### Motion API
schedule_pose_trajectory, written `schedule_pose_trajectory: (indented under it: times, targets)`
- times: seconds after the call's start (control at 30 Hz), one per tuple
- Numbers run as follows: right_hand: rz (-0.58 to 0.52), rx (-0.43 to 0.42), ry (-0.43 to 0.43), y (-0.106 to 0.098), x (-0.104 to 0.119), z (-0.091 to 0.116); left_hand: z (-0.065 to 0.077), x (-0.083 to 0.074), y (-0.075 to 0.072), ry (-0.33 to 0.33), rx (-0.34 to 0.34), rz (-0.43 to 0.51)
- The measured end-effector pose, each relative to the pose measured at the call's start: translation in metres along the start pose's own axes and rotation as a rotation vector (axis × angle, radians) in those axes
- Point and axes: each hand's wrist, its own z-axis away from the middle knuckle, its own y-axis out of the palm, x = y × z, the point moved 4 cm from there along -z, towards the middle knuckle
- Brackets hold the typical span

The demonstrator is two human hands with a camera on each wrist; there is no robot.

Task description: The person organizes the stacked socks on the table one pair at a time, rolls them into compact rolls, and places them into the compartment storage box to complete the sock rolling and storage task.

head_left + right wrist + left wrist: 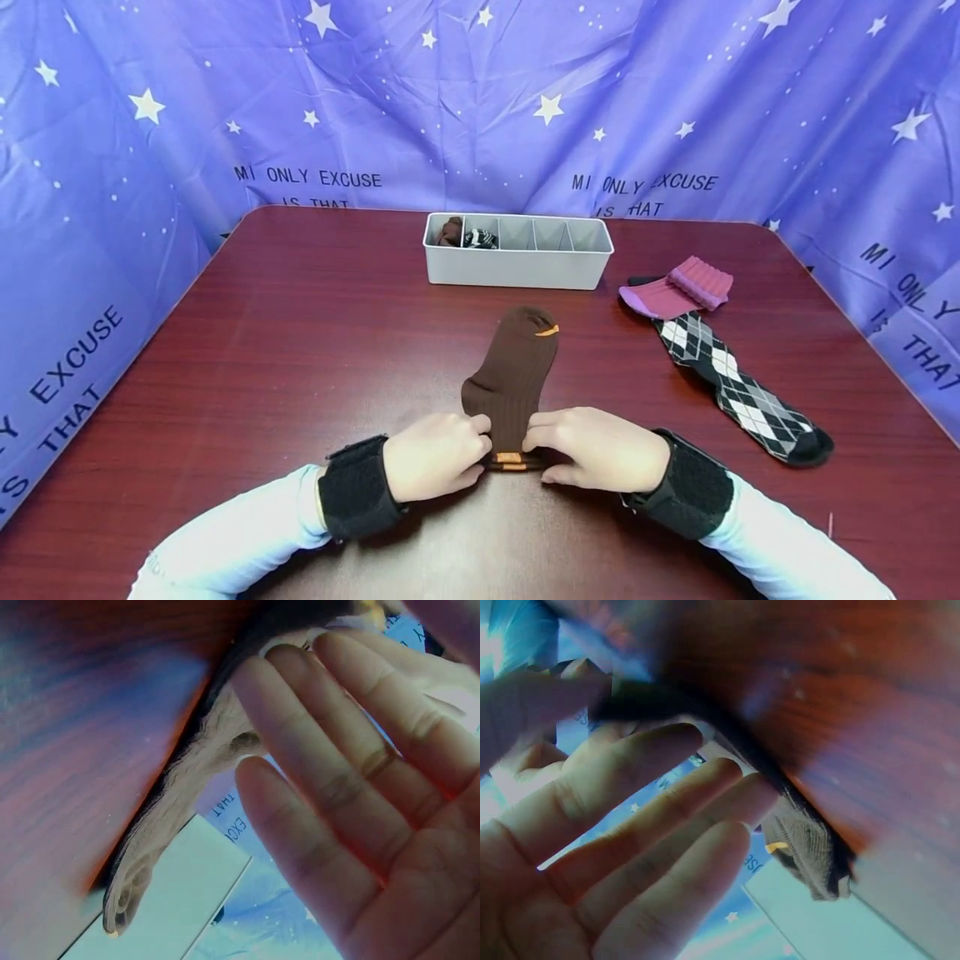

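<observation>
A pair of brown socks [513, 375], one laid over the other, lies flat with toes pointing toward the box. Orange marks show at the toe and at the cuffs [510, 460]. My left hand [437, 457] touches the left side of the cuff end; in the left wrist view its extended fingers [667, 802] meet the fabric and the thumb lies near the dark edge. On the cuff's other side rests my right hand [596, 450], its fingers [330, 765] fairly straight with the tips against the sock. Parts of the cuffs are hidden under both hands.
A pale grey divided box [517, 265] stands at the back; its two leftmost compartments hold a brown bundle [450, 232] and a black-and-white bundle [481, 239]. To the right lie a pink sock [678, 287] and an argyle sock [738, 383], partly overlapping. A starry curtain [465, 108] hangs behind.
</observation>
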Motion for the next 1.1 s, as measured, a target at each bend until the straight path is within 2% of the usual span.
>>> schedule_pose_trajectory:
  times: [0.17,0.33,0.43,0.63,0.7,0.97,1.1]
  targets:
    - [0.046,-0.017,0.007,0.002,-0.002,-0.002,-0.001,0.008,0.000,0.003,-0.061,0.090]
    - [0.048,-0.090,0.018,0.002,-0.004,-0.003,-0.003,0.014,-0.001,-0.016,-0.101,0.195]
    - [0.033,-0.130,0.040,0.000,-0.007,-0.002,-0.004,0.014,-0.003,-0.026,-0.132,0.219]
    - [0.039,-0.193,0.095,-0.003,-0.014,-0.005,-0.003,0.013,-0.009,-0.021,-0.230,0.066]
    - [0.047,-0.203,0.110,-0.002,-0.017,-0.006,-0.004,0.012,-0.009,-0.014,-0.239,0.018]
    - [0.104,-0.225,0.097,-0.001,-0.020,-0.008,-0.003,0.011,-0.006,-0.020,-0.155,-0.065]
    - [0.121,-0.174,0.064,-0.001,-0.017,-0.007,-0.003,0.008,-0.005,-0.021,-0.116,-0.110]
